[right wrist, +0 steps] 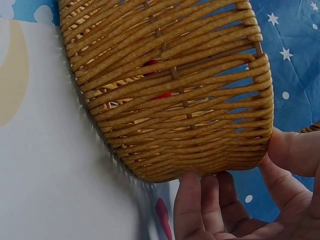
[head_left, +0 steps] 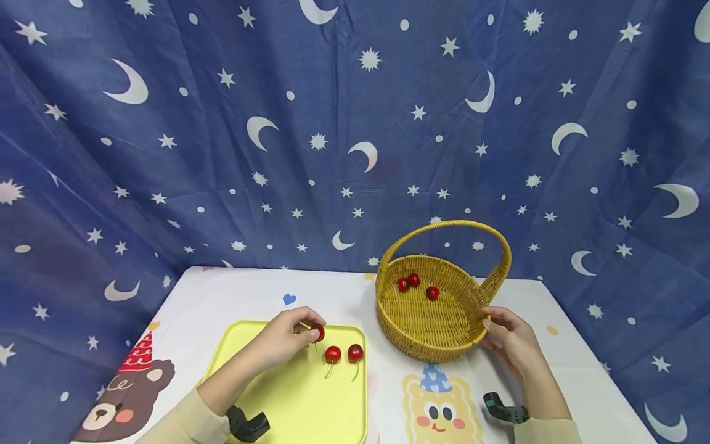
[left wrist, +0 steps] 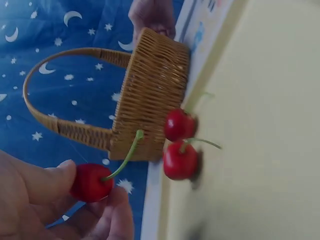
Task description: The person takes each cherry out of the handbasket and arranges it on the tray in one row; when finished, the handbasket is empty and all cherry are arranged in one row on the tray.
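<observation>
Over the upper part of the yellow tray [head_left: 310, 401], my left hand [head_left: 283, 338] pinches a red cherry [left wrist: 93, 182] between thumb and fingers, its green stem pointing away. Two more cherries with stems, one [head_left: 333, 354] nearer the hand and another [head_left: 355, 353] by the right edge, lie on the tray. To the right stands a woven basket [head_left: 410, 346] with an arched handle and three cherries inside, such as this cherry [head_left: 432, 293]. My right hand [head_left: 514, 345] grips the basket's right side, thumb at the rim and fingers against the outer wall.
A white table cover [head_left: 560, 370] with printed cartoon figures lies under tray and basket. Behind the table hangs a blue curtain [head_left: 310, 234] with moons and stars. The basket handle [head_left: 444, 225] arches above the basket opening.
</observation>
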Available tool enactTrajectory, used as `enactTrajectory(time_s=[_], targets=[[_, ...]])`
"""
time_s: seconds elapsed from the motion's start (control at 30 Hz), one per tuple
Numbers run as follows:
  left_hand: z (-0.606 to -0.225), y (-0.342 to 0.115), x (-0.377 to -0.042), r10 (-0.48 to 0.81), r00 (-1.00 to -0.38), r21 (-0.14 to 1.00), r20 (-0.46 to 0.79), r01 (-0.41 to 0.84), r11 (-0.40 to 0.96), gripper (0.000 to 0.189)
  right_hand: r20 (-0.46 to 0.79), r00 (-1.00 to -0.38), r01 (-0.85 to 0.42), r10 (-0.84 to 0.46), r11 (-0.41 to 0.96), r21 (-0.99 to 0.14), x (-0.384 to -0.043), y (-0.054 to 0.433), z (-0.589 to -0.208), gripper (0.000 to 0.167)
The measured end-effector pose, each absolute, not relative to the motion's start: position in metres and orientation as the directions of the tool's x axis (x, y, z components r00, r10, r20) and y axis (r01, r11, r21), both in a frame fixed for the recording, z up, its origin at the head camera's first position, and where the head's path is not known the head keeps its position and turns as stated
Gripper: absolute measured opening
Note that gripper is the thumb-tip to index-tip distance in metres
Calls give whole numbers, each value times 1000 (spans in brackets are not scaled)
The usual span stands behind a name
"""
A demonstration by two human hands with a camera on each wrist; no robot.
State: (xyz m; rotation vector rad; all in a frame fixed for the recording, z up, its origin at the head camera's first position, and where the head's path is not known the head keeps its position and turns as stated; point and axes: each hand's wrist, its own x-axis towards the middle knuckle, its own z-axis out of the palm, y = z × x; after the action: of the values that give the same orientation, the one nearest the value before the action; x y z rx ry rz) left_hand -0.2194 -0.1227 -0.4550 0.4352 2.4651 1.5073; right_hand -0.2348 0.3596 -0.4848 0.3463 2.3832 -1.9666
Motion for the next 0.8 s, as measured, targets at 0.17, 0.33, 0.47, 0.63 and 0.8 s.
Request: enactTrajectory(time_s=[0.17,0.33,0.47,0.63,0.8], targets=[[-466,-128,-216,362,-927,888,-98,83,452,19,-172,-970,208,173,216,-954,-236,358,-485,36],[-476,-130,-215,330,-934,860,-138,52,507,21,-179,-966,220,187,231,-948,-237,357,-486,36],[-485,-131,-216,320,-940,826,-121,84,557,18,-189,-964,230,189,222,-947,-237,356,-486,37],[-493,-129,-215,293,-948,795,-126,81,601,17,-186,-965,226,185,226,-948,-237,356,-484,38],[-493,-125,-213,233,-965,769,-124,55,637,20,-186,-966,224,178,224,-949,-236,357,-485,37]])
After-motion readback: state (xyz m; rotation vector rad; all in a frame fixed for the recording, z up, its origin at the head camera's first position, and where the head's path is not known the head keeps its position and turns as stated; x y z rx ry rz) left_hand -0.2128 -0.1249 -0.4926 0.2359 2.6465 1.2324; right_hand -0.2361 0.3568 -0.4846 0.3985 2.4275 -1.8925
